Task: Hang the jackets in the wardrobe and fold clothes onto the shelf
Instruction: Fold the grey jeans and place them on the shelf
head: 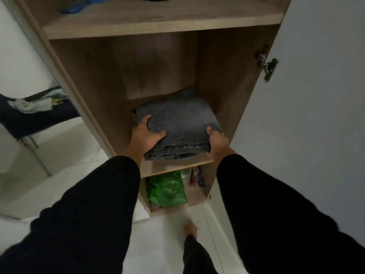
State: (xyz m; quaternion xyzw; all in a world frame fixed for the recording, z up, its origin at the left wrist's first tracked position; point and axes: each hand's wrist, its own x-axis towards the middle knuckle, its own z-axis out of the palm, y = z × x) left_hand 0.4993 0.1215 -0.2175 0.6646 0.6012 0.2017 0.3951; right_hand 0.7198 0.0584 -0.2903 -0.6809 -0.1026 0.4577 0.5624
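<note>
On the woodgrain shelf (173,167), both hands — left hand (147,136), right hand (217,143) — curl fingers round rectangular folded grey denim (181,123).

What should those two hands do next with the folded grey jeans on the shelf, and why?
Probably slide the folded grey jeans a little deeper, then let go. The left hand and right hand grip the stack's near corners, and its front edge lies close to the lip of the shelf, while bare shelf shows behind. A short push should seat it safely.
</note>
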